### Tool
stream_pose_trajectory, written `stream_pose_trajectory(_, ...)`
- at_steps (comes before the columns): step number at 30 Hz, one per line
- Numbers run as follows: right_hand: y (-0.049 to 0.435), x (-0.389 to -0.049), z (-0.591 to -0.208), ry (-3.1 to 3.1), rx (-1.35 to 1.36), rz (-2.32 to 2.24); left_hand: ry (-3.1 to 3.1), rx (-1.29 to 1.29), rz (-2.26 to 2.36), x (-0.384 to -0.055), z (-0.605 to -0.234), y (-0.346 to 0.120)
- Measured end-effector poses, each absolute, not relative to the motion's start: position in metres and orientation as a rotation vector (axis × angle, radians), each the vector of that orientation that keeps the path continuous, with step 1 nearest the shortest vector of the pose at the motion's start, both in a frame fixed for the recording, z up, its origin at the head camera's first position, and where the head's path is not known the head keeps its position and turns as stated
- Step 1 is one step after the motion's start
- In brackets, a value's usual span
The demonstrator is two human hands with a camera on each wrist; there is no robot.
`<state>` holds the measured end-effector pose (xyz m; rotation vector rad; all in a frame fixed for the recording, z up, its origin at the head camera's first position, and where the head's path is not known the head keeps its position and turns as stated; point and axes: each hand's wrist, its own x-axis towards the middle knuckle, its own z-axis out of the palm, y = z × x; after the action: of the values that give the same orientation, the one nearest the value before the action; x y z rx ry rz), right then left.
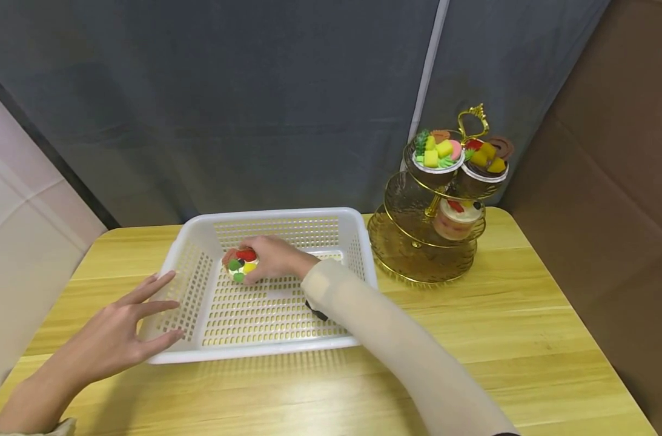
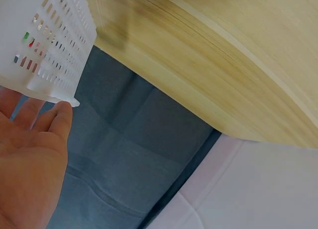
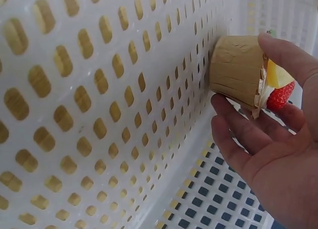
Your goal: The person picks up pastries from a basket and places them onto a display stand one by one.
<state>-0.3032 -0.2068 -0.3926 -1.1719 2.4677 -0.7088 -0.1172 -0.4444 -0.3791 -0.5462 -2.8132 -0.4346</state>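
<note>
My right hand [image 1: 273,257] reaches into the white plastic basket [image 1: 276,348] and holds a cupcake [image 1: 242,266] topped with red, yellow and green fruit pieces. In the right wrist view the cupcake's brown paper cup [image 3: 238,70] shows, with thumb and fingers around it and its base close to the perforated basket floor. My left hand [image 1: 126,327] is at the basket's left rim, its fingers spread and fairly straight over the edge. From the left wrist view, the fingertips [image 2: 62,112] lie right at the basket rim.
A three-tier gold-rimmed stand [image 1: 423,266] is right of the basket. Two fruit-topped cupcakes [image 1: 436,158] sit on its top tier, and a pink-and-white layered dessert cup [image 1: 457,219] on the middle one. A dark curtain [image 1: 254,109] hangs behind the wooden table [image 1: 527,339].
</note>
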Motion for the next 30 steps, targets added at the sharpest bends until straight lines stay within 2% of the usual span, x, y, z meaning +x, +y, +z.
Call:
stream_pose_trajectory(15, -0.202, -0.294, -0.372, 2.497, -1.189, -0.689, -2.815, -0.545, -0.415, -0.118, -0.379, -0.444)
stream_pose_trajectory(30, -0.157, -0.289, -0.334, 2.539, -1.264, -0.857, -2.822, -0.553, -0.419, -0.119, -0.378, -0.445)
